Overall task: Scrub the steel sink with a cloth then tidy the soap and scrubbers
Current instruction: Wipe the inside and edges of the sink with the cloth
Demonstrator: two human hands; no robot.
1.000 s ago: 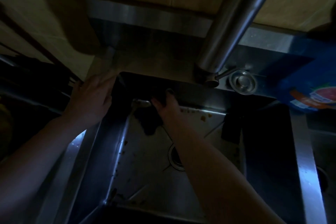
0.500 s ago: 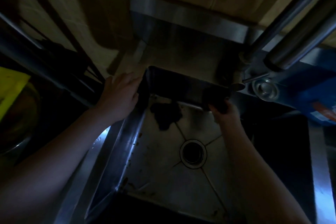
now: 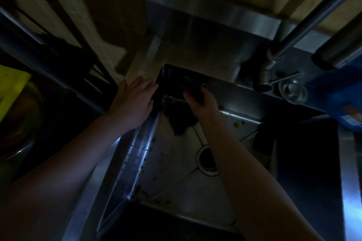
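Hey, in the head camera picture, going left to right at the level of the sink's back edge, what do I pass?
Yellow object → left hand → right hand gripping the dark cloth → round steel fitting → blue packet.

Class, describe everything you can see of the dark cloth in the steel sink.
The cloth looks dark, almost black in the dim light, soft and crumpled. Its bunched top is held by the right hand against the back wall of the sink, near the far left corner. The rest trails limply down onto the basin floor, ending in an uneven edge short of the drain. Wetness cannot be told.
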